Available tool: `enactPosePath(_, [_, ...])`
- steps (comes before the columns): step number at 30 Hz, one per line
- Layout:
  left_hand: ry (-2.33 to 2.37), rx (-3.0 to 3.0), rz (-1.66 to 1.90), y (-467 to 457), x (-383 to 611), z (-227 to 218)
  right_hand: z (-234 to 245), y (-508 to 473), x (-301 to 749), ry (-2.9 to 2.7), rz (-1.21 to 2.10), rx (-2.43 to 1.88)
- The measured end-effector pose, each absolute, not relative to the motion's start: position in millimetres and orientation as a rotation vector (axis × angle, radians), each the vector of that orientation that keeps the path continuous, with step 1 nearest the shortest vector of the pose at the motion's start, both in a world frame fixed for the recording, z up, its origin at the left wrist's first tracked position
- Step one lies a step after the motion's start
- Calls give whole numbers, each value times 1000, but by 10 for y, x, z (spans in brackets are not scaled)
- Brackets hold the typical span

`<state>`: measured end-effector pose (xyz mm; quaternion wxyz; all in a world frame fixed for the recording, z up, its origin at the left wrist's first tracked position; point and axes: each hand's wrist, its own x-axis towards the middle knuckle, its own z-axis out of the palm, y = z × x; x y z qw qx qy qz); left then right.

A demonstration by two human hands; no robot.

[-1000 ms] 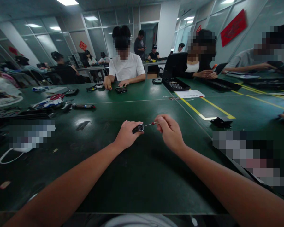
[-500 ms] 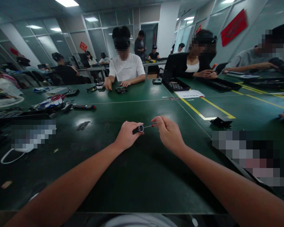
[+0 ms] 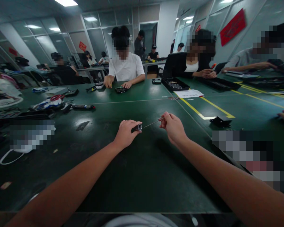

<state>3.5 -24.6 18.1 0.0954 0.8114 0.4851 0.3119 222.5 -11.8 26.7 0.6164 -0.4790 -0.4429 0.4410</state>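
Note:
Just above the green table (image 3: 123,183), my left hand (image 3: 126,134) grips a short black cylinder (image 3: 138,127) between thumb and fingers. Its round end, with a pale ring, faces right; the rest is hidden in the hand. My right hand (image 3: 172,126) is closed on the handle of a thin screwdriver (image 3: 152,123). The metal shaft slants down to the left, and its tip stands a short gap away from the cylinder's ringed end.
A small black part (image 3: 220,122) lies to the right beside yellow tape lines. Left of my hands are a dark pen-like tool (image 3: 83,107), red-handled scissors (image 3: 57,97) and a white strapped item (image 3: 34,138). Across the table, a person in a white shirt (image 3: 126,67) handles a dark device.
My right hand has drawn back up and to the right, taking the screwdriver tip away from the cylinder's end. My left hand has shifted slightly left with the cylinder.

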Motion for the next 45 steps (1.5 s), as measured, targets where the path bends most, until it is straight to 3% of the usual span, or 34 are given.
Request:
enactPosePath(33, [1413, 2469, 852, -239, 43, 138, 407, -312, 2215, -1568, 549, -1190])
enactPosePath(45, [1450, 2363, 896, -216, 38, 142, 364, -275, 2236, -1475, 483, -1254])
